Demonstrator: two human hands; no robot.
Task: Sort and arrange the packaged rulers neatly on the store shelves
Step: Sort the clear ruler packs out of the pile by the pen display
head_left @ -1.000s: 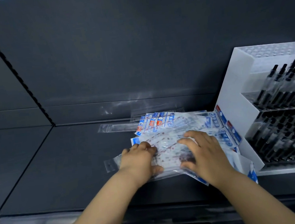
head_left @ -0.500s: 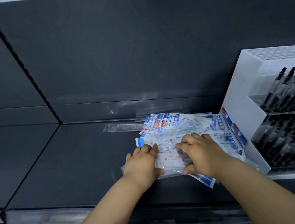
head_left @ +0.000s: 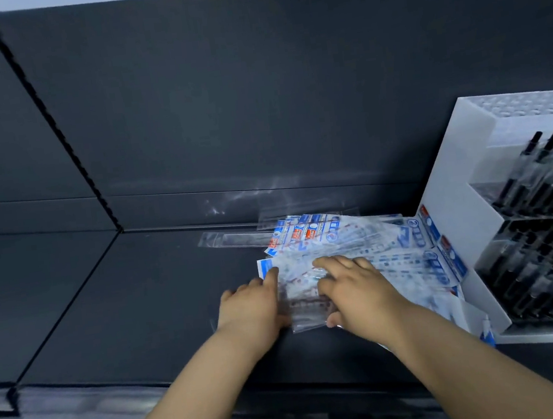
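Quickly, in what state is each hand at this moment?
Left hand: open, fingers pressing the left edge of the packaged rulers.
Right hand: open, fingers spread flat on top of the same pile.

Left hand [head_left: 249, 303] and right hand [head_left: 356, 289] rest on packaged rulers [head_left: 392, 242] on shelf [head_left: 142, 310].
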